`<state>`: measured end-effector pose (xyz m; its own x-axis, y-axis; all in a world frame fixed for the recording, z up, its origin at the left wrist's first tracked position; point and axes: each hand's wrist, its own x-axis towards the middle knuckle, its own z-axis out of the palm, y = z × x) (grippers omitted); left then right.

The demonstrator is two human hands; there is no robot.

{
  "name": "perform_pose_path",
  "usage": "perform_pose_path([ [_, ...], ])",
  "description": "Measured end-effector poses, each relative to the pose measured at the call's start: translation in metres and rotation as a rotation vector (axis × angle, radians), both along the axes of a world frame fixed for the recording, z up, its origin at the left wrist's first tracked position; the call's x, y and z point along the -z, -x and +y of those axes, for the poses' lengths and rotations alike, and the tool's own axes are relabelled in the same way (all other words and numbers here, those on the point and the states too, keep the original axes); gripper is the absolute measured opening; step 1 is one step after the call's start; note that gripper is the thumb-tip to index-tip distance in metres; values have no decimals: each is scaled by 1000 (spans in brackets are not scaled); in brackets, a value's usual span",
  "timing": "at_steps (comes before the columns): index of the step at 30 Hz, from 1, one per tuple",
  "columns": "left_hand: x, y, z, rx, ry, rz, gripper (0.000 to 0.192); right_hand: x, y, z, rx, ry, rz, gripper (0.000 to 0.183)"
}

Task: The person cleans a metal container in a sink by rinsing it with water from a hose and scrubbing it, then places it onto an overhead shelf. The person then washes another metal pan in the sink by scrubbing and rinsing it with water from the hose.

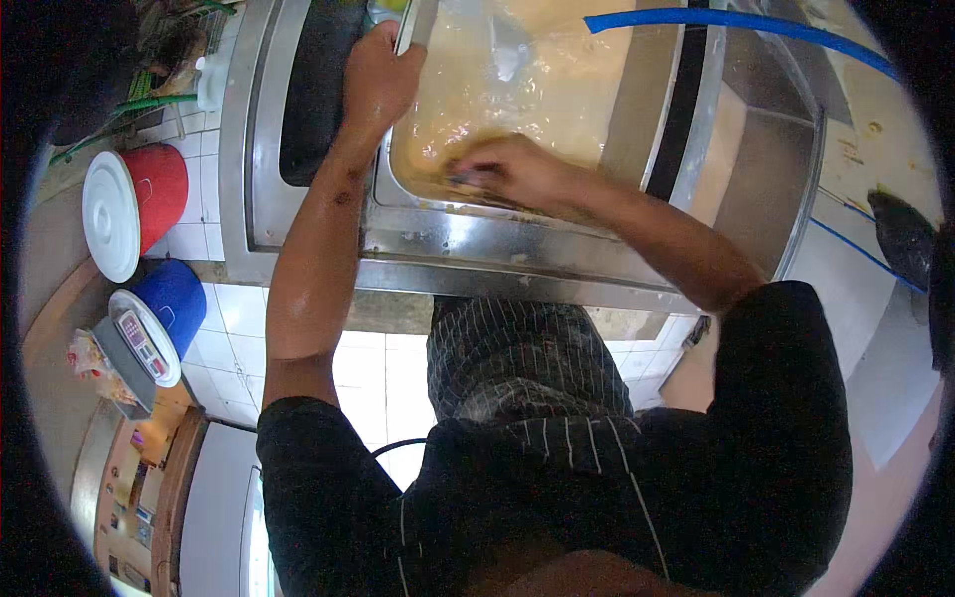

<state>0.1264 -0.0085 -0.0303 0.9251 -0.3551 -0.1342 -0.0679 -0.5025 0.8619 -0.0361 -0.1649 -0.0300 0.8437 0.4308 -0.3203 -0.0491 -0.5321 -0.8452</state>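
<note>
A large rectangular metal pan (383, 183) lies in front of me on a stainless steel counter (477, 242). Its inside looks wet and glossy, with a yellowish tint and bright reflections. My left hand (383, 78) grips the pan's left rim, thumb over the edge. Down in the near left corner of the pan is my right hand (515, 170), fingers curled against the surface and blurred. Something small and dark shows at its fingertips, too unclear to name. The far end of the pan is cut off by the picture's top edge.
A blue hose (716, 18) crosses above the pan's right side. Left of the pan is a dark opening (310, 97) in the steel top. Further left stand a red bucket (163, 192) with a white lid and a blue bucket (175, 306) bearing a digital scale (142, 347).
</note>
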Motion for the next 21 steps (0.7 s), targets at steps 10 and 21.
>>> perform_pose_path([
  [10, -6, -1, 6, 4, -104, -45, 28, -32, 8, -11, -48, -138, 26, 23],
  [21, -2, 2, 11, 3, -49, -13, 30, -61, 43, 1, -210, 55, -362, 35],
])
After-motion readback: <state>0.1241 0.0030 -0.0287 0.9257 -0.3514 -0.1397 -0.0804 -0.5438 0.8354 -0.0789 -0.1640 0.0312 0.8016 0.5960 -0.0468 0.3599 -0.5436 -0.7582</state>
